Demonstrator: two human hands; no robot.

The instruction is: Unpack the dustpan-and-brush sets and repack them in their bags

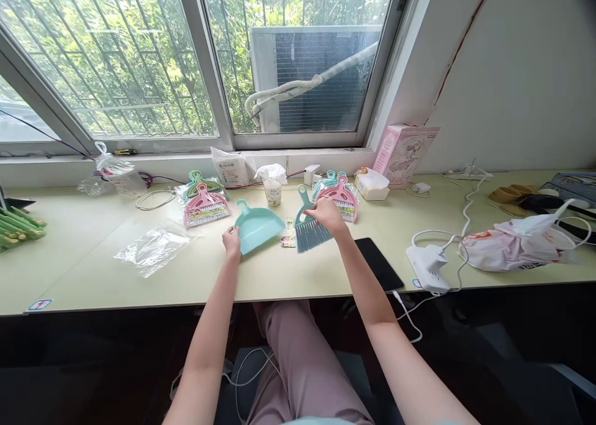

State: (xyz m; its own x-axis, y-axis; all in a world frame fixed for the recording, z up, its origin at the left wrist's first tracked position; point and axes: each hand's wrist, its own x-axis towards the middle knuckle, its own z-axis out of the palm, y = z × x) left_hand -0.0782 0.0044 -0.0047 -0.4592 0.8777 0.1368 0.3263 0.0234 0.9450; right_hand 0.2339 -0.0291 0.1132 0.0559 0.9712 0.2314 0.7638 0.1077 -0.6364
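Note:
A teal dustpan (261, 228) is gripped at its left edge by my left hand (231, 240), its handle pointing toward the window. To its right, my right hand (327, 214) holds a matching small hand broom (311, 235), bristles facing me and handle up. Dustpan and broom are apart. Between them lies a printed label card (288, 233), partly behind the broom. A crumpled clear plastic bag (153, 250) rests on the table left of my left hand. Pink and green packaged dustpan sets (205, 204) lie behind it, and more packaged sets (344, 198) lie behind my right hand.
A cup topped with tissue (273, 192) stands behind the dustpan. Right of my right forearm are a black tablet (379, 263), a white power strip (427, 268) with cables and a plastic bag (512, 245). Green stems (21, 229) lie far left; a pink box (405, 155) stands by the wall.

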